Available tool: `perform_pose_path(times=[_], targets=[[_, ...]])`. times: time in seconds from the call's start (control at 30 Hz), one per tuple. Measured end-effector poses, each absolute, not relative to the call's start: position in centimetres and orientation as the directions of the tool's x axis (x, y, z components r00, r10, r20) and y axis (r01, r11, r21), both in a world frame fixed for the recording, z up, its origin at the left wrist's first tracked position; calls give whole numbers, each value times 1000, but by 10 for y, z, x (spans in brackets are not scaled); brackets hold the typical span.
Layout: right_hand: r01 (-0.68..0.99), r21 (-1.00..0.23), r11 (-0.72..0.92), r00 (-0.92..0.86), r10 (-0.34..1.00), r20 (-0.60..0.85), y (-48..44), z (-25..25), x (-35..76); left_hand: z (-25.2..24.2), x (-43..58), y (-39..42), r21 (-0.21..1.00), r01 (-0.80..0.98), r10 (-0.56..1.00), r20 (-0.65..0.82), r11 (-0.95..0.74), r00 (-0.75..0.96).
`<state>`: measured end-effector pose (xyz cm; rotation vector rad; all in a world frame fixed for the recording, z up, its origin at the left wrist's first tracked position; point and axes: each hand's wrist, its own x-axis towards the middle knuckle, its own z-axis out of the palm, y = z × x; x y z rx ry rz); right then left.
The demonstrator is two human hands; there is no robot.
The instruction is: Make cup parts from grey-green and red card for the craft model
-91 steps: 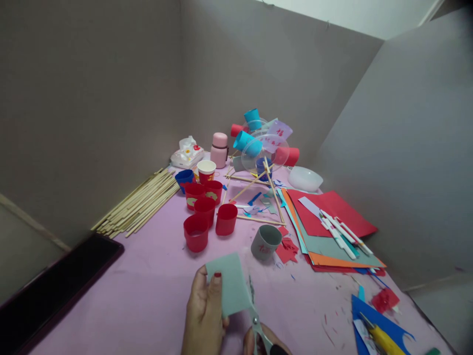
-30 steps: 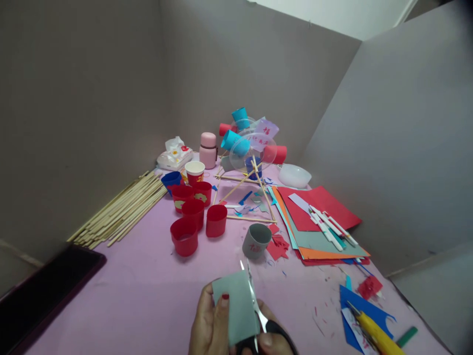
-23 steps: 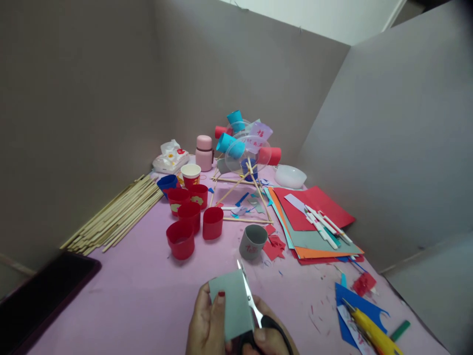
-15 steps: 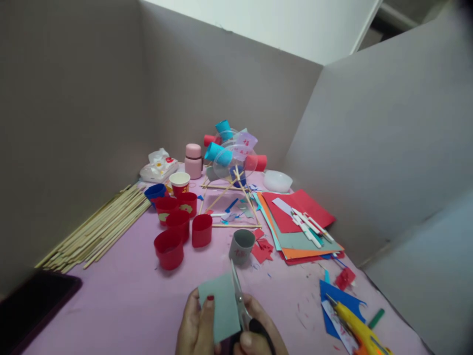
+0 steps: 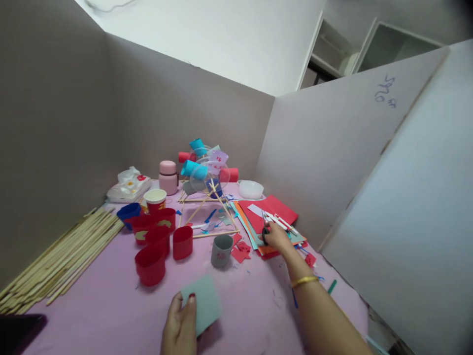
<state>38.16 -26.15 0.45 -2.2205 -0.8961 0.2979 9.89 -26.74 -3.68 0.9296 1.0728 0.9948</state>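
Observation:
Between the thumb and fingers of my left hand (image 5: 180, 325) is a pale grey-green piece of paper (image 5: 205, 303), held near the table's front. My right hand (image 5: 278, 237) is stretched out over the paper stack at the right, closed around a pair of scissors (image 5: 265, 235); their black handle shows and the blades are partly hidden. Under and around that hand lie red, orange and grey sheets (image 5: 284, 206) with several white markers (image 5: 283, 221) on top. A grey paper ring (image 5: 221, 252) with red writing stands between my two hands.
Red paper rings (image 5: 150, 266) stand left of centre. A stick frame with blue and red paper tubes (image 5: 194, 169) rises behind, near a pink flask (image 5: 168, 178) and a white bowl (image 5: 251, 189). Bamboo sticks (image 5: 62, 256) lie at left. Red scraps (image 5: 241, 250) are scattered.
My right hand has carried the scissors away from the grey-green paper, forward and right to the paper stack. My left hand keeps the paper. The view has turned right.

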Motion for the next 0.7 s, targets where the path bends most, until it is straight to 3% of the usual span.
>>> perform_pose_path(times=[0.13, 0.27, 0.4, 0.47, 0.6, 0.7], targets=[[571, -548, -611, 747, 664, 38, -250, -1, 397, -32, 92, -267, 946, -207, 953, -203, 251, 227], [595, -515, -617, 748, 660, 73, -259, 4, 399, -35, 91, -265, 935, -261, 943, -162, 241, 291], [623, -612, -487, 703, 691, 167, -278, 11, 361, -48, 95, -258, 914, -294, 923, -174, 281, 343], [626, -702, -340, 594, 791, 146, -288, 6, 323, -54, 96, -255, 905, -299, 911, -182, 302, 369], [486, -869, -99, 307, 950, 63, -301, -24, 253, -56, 98, -255, 903, -278, 872, -176, 327, 456], [391, -919, -43, 275, 959, 72, -305, -45, 237, -52, 97, -257, 925, -252, 875, -142, 283, 463]])
